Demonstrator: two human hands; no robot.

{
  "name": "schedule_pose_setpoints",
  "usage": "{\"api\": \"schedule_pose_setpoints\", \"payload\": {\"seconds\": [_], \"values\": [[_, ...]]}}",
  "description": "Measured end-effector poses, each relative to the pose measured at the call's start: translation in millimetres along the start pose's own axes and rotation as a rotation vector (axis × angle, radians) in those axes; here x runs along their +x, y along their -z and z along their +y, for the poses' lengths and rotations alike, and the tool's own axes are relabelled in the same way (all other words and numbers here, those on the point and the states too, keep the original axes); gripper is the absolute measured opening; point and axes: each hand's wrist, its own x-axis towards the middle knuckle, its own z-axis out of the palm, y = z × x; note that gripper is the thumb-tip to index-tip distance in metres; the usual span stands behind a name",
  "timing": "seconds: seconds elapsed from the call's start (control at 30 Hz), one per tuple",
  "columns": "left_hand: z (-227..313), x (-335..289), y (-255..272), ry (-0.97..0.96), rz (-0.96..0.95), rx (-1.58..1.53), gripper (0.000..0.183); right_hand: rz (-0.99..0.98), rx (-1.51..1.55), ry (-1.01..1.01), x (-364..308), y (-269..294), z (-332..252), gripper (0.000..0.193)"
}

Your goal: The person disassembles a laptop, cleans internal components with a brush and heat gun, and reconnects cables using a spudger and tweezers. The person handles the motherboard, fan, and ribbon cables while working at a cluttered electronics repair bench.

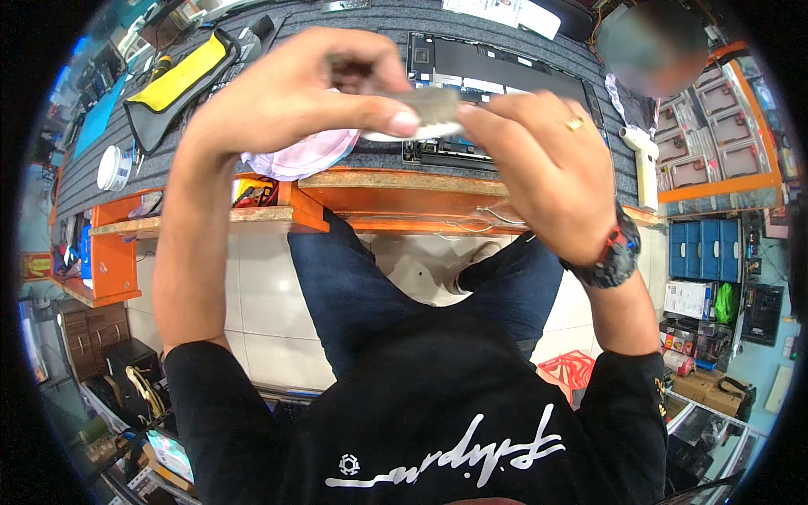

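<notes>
Both of my hands are raised over the front edge of the workbench, holding one small greyish block with a white lower edge (438,109). Motion blur hides its exact kind. My left hand (290,99) pinches its left end, with the thumb along the near side. At the right end, the fingers of my right hand (547,156) close on it. Behind and below the block lies an opened black laptop base (539,80) with its inner parts showing, partly covered by my right hand. A pinkish cloth (307,156) lies under my left wrist.
A yellow and black pouch (189,71) and a white tub (114,168) sit at the left of the grey mat. At the right edge stands a cream-coloured tool (641,168). Another person (652,50) is at the far right. Orange drawers (404,202) run below the bench edge.
</notes>
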Motion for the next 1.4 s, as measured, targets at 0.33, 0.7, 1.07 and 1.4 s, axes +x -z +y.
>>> {"api": "schedule_pose_setpoints", "payload": {"seconds": [0.33,0.7,1.07,1.4], "values": [[-83,71,25,-0.212,0.572,-0.006,0.026,-0.396,0.731,-0.717,-46,10,23,0.019],[-93,51,28,-0.336,0.576,0.210,0.025,-0.327,0.612,-0.699,-39,-32,10,0.017],[-102,63,26,-0.351,0.525,0.235,0.025,-0.383,0.518,-0.728,-41,-8,25,0.017],[-94,53,24,-0.395,0.529,0.394,0.025,-0.265,0.473,-0.599,-30,-24,17,0.020]]}}
